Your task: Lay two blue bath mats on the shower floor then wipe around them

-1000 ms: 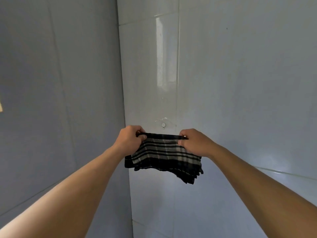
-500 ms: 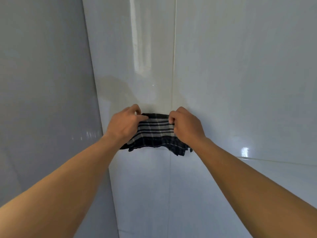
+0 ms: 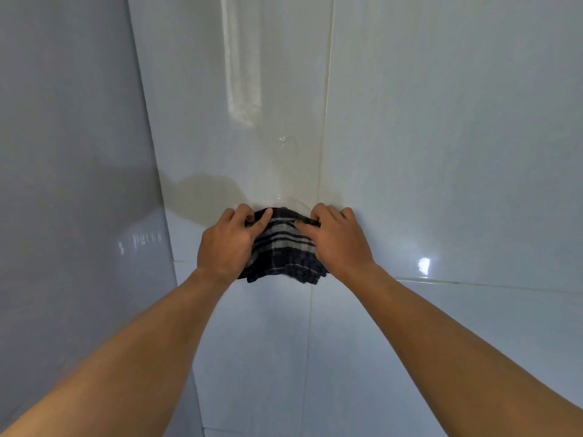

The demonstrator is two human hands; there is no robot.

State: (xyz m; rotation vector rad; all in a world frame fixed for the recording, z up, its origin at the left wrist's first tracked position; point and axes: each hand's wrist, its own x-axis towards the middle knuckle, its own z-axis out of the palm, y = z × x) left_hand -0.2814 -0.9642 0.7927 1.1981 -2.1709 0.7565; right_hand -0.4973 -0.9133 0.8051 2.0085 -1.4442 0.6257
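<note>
A dark checked cloth (image 3: 282, 250) with pale stripes hangs against the white tiled wall (image 3: 441, 152), straight ahead at arm's length. My left hand (image 3: 227, 244) pinches its upper left edge and my right hand (image 3: 337, 241) pinches its upper right edge, both held close to the wall. A small clear hook (image 3: 285, 140) sticks to the tile above the cloth. No bath mats and no shower floor show in the view.
A grey glossy wall (image 3: 72, 216) stands on the left and meets the white tiles in a corner. Grout lines run vertically above and below the cloth.
Both hands have brought the cloth up to the wall and drawn closer together, bunching it. The view has shifted so the wall corner sits further left.
</note>
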